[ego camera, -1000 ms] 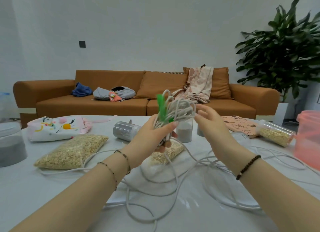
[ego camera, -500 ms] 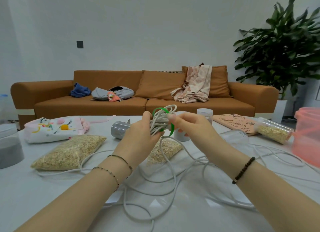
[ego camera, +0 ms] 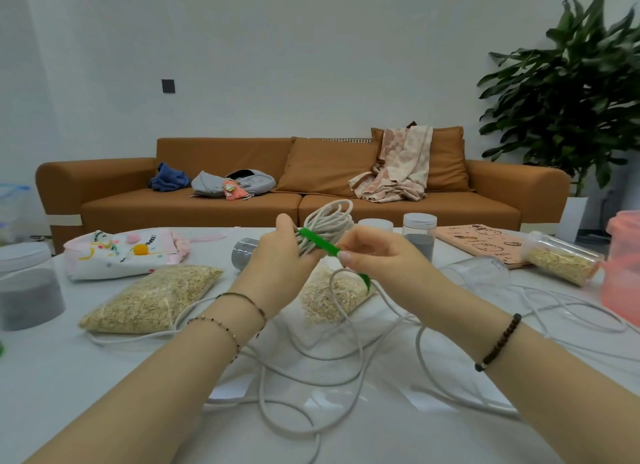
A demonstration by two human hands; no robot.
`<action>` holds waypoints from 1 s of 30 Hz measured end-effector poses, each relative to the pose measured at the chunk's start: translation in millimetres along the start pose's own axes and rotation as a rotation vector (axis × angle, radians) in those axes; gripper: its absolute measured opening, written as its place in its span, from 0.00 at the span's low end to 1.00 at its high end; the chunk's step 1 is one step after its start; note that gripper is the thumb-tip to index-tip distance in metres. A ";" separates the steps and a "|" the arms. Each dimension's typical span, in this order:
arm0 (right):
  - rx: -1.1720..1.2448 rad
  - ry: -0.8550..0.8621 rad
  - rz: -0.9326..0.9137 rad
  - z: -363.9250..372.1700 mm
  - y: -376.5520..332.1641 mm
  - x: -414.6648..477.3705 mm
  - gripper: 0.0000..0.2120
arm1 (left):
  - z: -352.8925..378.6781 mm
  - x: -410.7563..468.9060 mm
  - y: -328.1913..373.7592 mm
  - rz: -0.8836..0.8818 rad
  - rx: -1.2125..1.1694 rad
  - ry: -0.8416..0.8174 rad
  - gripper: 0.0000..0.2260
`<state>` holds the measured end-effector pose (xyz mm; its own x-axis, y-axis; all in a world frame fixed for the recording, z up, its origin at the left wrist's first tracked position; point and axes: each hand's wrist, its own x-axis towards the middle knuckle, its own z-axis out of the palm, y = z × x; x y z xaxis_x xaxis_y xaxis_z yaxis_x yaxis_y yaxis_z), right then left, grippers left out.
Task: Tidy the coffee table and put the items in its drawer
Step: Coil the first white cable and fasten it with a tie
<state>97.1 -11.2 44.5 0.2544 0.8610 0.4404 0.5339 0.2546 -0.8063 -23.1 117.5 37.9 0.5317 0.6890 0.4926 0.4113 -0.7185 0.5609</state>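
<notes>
The pink tub (ego camera: 623,266) is blurry, and the right edge cuts it off. The left edge cuts off the jar of grey stuff (ego camera: 27,290). The plant (ego camera: 571,100) runs off the top and the right side. The left hand (ego camera: 277,255) hides part of the lying grey can (ego camera: 244,252), and most of its fingers are behind the cord bundle (ego camera: 325,224). The green strap (ego camera: 317,242) goes behind the right hand (ego camera: 377,259), so its middle is hidden.

Brown sofa (ego camera: 207,207) with strewn clothes (ego camera: 214,184) — leafy plant (ego camera: 571,82) beside

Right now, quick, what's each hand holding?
Left hand: grips the coiled white cord.
Right hand: pinches the green tie lying across that coil.
</notes>
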 end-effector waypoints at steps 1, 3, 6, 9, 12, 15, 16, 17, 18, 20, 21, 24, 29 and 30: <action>0.033 -0.006 0.003 -1.2 -1.2 -0.1 0.06 | -0.6 1.7 -0.3 -0.030 -0.038 -0.005 0.17; 0.071 -0.009 0.020 -1.1 -0.4 -1.3 0.07 | 1.7 5.2 -1.9 -0.084 -0.135 -0.020 0.18; 0.001 0.064 0.032 -3.3 4.3 0.0 0.08 | 5.0 4.9 -0.1 -0.145 -0.273 -0.059 0.16; -0.087 0.140 -0.022 -11.4 3.1 2.7 0.07 | 1.3 1.8 10.4 -0.184 -0.434 -0.070 0.15; -0.140 0.167 -0.086 -20.0 -4.7 3.0 0.07 | -3.7 -1.2 18.9 -0.233 -0.605 -0.085 0.17; -0.188 0.210 -0.114 -25.7 -7.2 2.6 0.06 | -6.0 -3.8 24.4 -0.298 -0.791 -0.174 0.14; -0.192 0.212 -0.114 -26.1 -7.5 2.2 0.06 | -6.5 -5.1 26.2 -0.319 -0.877 -0.227 0.12; -0.184 0.210 -0.104 -25.8 -7.4 2.1 0.06 | -7.2 -6.3 28.2 -0.348 -0.965 -0.276 0.10; -0.172 0.204 -0.087 -25.6 -7.1 1.9 0.06 | -7.2 -7.5 29.4 -0.383 -1.048 -0.315 0.09; -0.147 0.191 -0.045 -25.0 -7.2 2.6 0.07 | -6.5 -9.0 30.4 -0.443 -1.185 -0.369 0.08; -0.136 0.183 -0.019 -25.2 -7.0 3.1 0.08 | -5.7 -9.8 30.5 -0.463 -1.241 -0.389 0.08; -0.074 0.175 0.063 -27.8 -6.8 4.3 0.09 | -3.7 -11.2 31.1 -0.484 -1.344 -0.433 0.08; 0.043 0.212 0.165 -29.6 -4.5 6.6 0.09 | 0.5 -11.8 32.3 -0.460 -1.457 -0.473 0.08; 0.042 0.217 0.174 -29.4 -3.8 6.8 0.09 | 1.6 -12.2 32.4 -0.456 -1.475 -0.472 0.08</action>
<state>120.5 -19.3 62.2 0.5083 0.7804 0.3642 0.4343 0.1329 -0.8909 -15.1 85.7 49.0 0.8543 0.5188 0.0319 -0.2945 0.4326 0.8521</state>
